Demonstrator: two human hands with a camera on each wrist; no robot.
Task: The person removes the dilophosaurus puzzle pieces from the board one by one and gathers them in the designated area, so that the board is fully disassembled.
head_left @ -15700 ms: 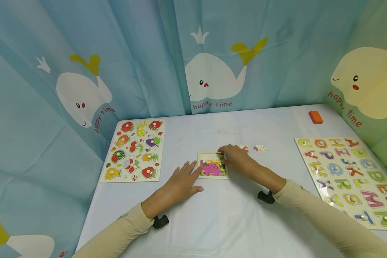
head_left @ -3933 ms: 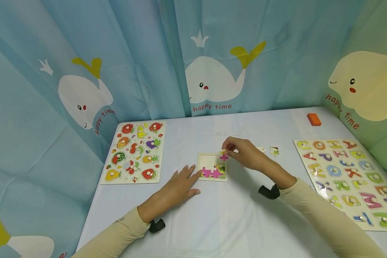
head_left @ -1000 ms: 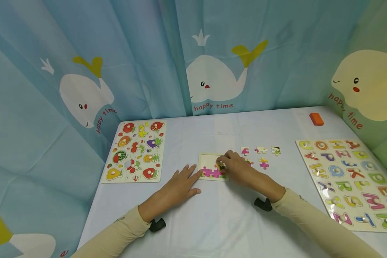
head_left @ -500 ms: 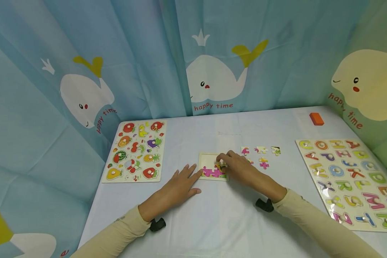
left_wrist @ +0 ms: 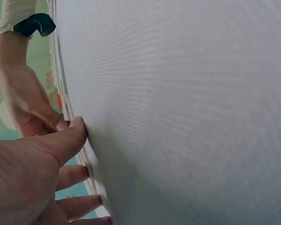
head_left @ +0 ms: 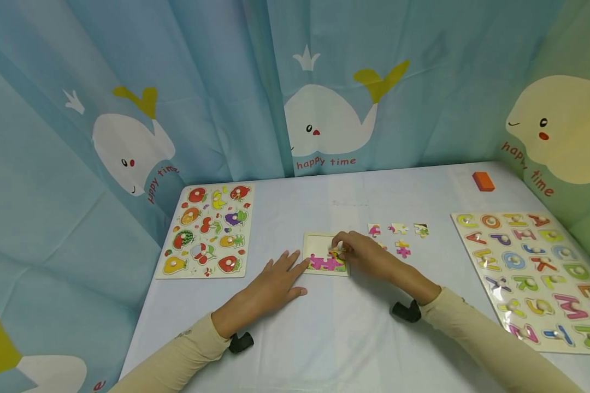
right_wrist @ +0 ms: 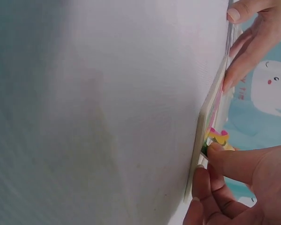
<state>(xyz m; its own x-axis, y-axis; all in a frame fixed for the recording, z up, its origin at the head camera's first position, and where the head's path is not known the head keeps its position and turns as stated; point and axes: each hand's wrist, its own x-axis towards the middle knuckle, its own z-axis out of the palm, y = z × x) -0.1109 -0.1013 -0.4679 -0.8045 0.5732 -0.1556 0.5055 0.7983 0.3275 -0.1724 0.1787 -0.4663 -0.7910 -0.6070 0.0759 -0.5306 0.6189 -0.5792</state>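
Puzzle tray (head_left: 319, 242): it lies flat on the pale cloth-covered surface (head_left: 324, 338) in front of me; joined pink pieces (head_left: 324, 263) sit along its near side, and cream base shows on its far left.
Right hand (head_left: 366, 256): my thumb and fingertips are drawn together in a pinch on one piece (right_wrist: 218, 139), over the right part of the puzzle tray; I see some yellow on it, my own fingers covering the rest.
Contact: I cannot tell whether that piece touches the joined ones.
Left hand (head_left: 270, 289): my fingers are spread and fairly straight, index fingertip at the puzzle tray's left edge; they have hold of nothing.
Loose pieces (head_left: 399, 228): three form a row right of the puzzle tray and a little beyond it; nearer me lies a yellow-and-pink one, and another is partly hidden behind my right hand.
Fruit board (head_left: 192, 274): left of the puzzle tray.
Letter board (head_left: 539, 284): well to the right of the puzzle tray.
Orange block (head_left: 483, 182): beyond the puzzle tray, far right.
Whale curtain (head_left: 226, 136): behind the puzzle tray.
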